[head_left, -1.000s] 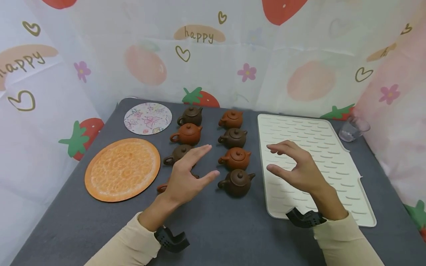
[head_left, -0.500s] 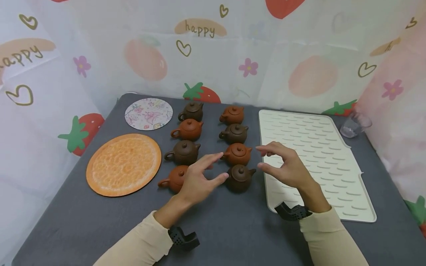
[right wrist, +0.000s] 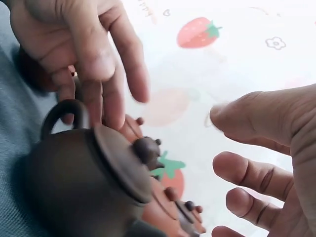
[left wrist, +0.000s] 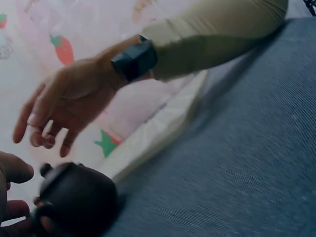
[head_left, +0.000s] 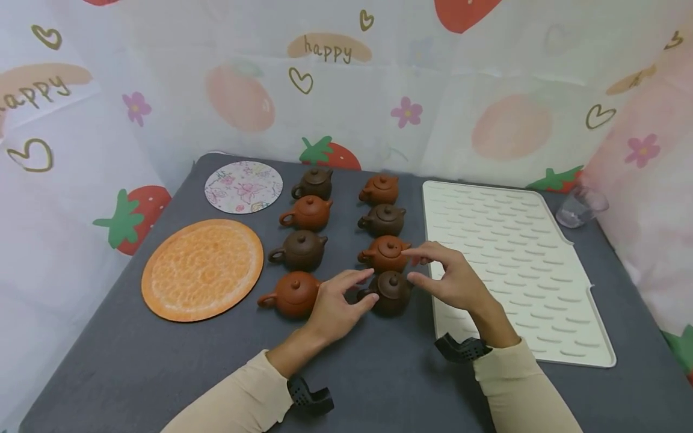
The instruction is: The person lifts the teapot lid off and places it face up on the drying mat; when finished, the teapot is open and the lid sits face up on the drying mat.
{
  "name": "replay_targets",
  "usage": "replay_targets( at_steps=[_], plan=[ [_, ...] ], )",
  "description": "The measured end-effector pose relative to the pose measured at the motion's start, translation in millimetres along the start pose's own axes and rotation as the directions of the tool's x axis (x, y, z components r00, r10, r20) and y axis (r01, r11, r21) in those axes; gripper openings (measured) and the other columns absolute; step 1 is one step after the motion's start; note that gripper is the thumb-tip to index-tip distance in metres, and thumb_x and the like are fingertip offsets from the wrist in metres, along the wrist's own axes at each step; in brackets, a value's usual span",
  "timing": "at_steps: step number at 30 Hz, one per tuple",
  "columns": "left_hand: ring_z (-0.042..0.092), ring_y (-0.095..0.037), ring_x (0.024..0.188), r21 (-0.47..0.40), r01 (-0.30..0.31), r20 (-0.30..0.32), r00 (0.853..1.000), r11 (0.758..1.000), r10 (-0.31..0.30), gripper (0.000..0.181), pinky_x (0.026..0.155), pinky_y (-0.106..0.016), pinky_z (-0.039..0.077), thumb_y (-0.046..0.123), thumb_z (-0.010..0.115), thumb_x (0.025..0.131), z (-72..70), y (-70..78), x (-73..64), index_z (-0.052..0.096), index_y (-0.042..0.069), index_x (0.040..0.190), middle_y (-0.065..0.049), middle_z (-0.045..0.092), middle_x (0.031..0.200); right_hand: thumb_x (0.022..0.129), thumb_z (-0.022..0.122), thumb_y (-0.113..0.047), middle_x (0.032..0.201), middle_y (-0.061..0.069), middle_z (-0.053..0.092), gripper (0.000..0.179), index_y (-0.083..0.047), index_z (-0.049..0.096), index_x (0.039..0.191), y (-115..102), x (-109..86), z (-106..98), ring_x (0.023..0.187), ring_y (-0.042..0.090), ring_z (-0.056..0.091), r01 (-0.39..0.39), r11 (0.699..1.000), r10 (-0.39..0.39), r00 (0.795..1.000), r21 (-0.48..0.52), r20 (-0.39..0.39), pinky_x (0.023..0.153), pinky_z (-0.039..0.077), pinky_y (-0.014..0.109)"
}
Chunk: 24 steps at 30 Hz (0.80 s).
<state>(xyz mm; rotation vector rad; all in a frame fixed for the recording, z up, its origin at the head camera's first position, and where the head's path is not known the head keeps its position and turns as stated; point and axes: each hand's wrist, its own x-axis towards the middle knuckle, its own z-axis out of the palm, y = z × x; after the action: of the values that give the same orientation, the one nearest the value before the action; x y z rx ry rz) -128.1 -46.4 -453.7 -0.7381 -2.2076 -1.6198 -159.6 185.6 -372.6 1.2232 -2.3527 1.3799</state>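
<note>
A dark brown teapot (head_left: 392, 296) stands at the near end of the right-hand row, its handle to the left and spout to the right. My left hand (head_left: 340, 305) is beside the handle, thumb and fingers spread apart. From the other side my right hand (head_left: 453, 278) reaches over the spout with a gap between thumb and fingers. The right wrist view shows the same teapot (right wrist: 79, 182) upright on the cloth, lid on, with no fingers wrapped round it. Just behind it sits a reddish-brown teapot (head_left: 385, 254), near the right fingertips.
Several more teapots, reddish-brown (head_left: 296, 294) and dark brown (head_left: 304, 250), form two rows. Left of them lie an orange round mat (head_left: 203, 270) and a floral round mat (head_left: 243, 186). A white ridged tray (head_left: 503, 264) lies at right, a clear glass (head_left: 580, 207) beyond it.
Both hands have come closer to the near dark brown teapot, the left one moving right and the right one moving left and slightly down. The teapots have stayed in place.
</note>
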Motion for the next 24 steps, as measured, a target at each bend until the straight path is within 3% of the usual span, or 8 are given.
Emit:
replay_targets(
  at_steps=[4,9,15,24],
  plan=[
    [0.064,-0.024,0.092,0.055,0.011,-0.021,1.000,0.998,-0.009,0.035,0.079,-0.036,0.052,0.003,0.076,0.082,6.6,-4.5,-6.8,0.068,-0.003,0.116,-0.012,0.067,0.104,0.075,0.071,0.018,0.090,0.014,0.061,0.038,0.011,0.063,0.111,2.3,-1.8,7.9,0.082,0.026,0.055,-0.013,1.000,0.013,0.999,0.014,0.036,0.076,0.044,0.030],
    [0.065,-0.018,0.088,0.104,0.029,-0.057,0.998,0.994,-0.023,0.025,0.077,-0.032,0.052,0.003,0.074,0.084,12.8,-9.3,-7.9,0.072,0.000,0.109,-0.006,0.068,0.098,0.074,0.072,0.017,0.088,0.018,0.060,0.037,0.011,0.065,0.110,18.7,-5.5,18.6,0.078,0.035,0.054,-0.015,0.999,0.013,0.999,0.036,0.042,0.069,0.046,0.042],
    [0.065,-0.018,0.084,0.109,0.028,-0.098,0.995,0.994,-0.018,0.020,0.073,-0.033,0.052,0.002,0.074,0.084,17.6,-14.6,-5.7,0.074,-0.001,0.104,-0.005,0.068,0.092,0.079,0.074,0.008,0.091,0.008,0.060,0.033,0.004,0.068,0.111,45.0,-12.0,27.1,0.079,0.026,0.053,-0.041,0.999,0.041,0.997,0.010,0.063,0.068,0.045,0.040],
    [0.064,-0.013,0.077,0.076,0.060,-0.119,0.992,0.995,-0.051,0.017,0.067,-0.031,0.052,0.002,0.074,0.084,16.1,-16.6,-9.8,0.076,0.004,0.101,-0.002,0.068,0.088,0.085,0.073,-0.004,0.094,0.000,0.058,0.022,-0.003,0.073,0.107,49.4,-13.9,31.9,0.079,0.020,0.053,-0.032,0.999,0.035,0.997,-0.044,0.074,0.062,0.046,0.037]
  ],
)
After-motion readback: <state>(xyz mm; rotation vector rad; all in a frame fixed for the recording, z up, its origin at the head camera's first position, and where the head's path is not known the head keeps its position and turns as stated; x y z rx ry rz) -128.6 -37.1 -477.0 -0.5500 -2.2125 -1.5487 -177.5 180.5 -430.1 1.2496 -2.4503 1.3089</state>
